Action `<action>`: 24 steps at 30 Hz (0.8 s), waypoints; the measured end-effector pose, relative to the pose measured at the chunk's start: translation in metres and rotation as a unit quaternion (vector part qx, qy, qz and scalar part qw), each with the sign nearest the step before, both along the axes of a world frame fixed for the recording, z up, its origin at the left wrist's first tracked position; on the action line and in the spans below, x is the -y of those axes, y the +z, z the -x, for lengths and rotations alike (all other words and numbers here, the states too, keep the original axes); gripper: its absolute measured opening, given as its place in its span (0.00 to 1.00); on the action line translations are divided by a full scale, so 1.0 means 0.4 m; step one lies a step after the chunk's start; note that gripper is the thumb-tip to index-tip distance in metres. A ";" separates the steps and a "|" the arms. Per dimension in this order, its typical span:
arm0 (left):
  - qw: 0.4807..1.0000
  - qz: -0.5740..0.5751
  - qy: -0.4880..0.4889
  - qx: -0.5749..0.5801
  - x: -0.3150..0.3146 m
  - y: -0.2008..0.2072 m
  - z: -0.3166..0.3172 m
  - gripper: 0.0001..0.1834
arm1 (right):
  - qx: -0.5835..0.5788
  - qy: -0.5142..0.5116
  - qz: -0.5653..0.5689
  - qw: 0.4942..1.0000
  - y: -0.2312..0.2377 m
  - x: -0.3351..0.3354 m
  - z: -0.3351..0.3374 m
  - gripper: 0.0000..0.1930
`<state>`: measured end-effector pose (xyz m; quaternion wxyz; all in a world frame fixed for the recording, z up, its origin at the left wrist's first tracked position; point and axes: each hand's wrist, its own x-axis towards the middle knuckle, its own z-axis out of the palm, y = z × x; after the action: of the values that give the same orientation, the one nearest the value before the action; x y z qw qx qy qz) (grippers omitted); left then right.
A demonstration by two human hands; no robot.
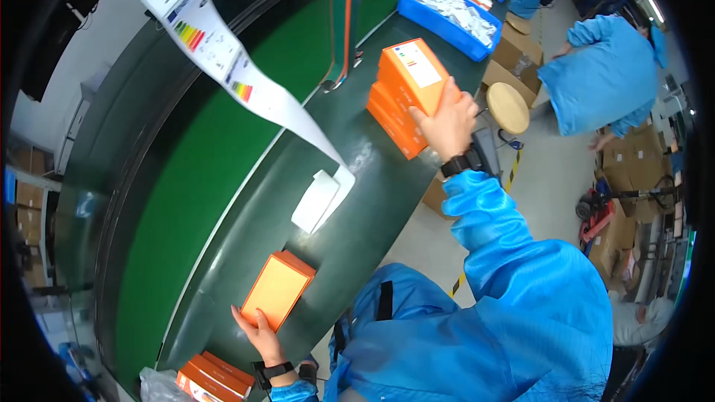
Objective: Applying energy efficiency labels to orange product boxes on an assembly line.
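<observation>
My right hand (450, 125) grips the near end of a labelled orange box (402, 67), thumb on one side and fingers along the other. That box tops a stack of orange boxes (393, 126) at the dark green bench's right edge. Lower left, my left hand (262, 336) holds the near end of a plain-topped orange box (279, 290) lying on the bench, one finger along its side and another digit on its top. Between the hands, a long strip of printed labels (246, 82) comes down to a folded white stack (320, 201).
Two more orange boxes (216, 376) and a clear plastic bag (160, 385) sit at the lower left. Blue bins (450, 18) of silvery packets stand at the far end. An orange-and-green post (344, 22) rises beside the bench. Co-workers (603, 74), a stool (508, 106) and cartons occupy the right.
</observation>
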<state>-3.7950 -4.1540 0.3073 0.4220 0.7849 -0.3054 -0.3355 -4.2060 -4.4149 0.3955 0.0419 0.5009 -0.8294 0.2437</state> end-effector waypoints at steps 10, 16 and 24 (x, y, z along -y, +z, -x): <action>0.986 0.133 -0.054 0.089 0.217 0.295 0.134 0.40 | 0.234 0.430 0.144 0.860 0.092 0.156 -0.244 0.43; 0.944 0.276 -0.156 -0.092 0.440 0.433 0.244 0.43 | 0.605 0.499 0.032 0.619 0.137 0.174 -0.407 0.34; 0.933 0.284 -0.124 -0.184 0.587 0.579 0.286 0.28 | 0.477 0.529 0.076 0.698 0.236 -0.004 -0.351 0.33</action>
<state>-3.9095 -4.3886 0.5388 0.6309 0.5132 -0.3998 -0.4228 -4.0655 -4.4132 0.4898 -0.4573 0.6692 -0.3151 0.4937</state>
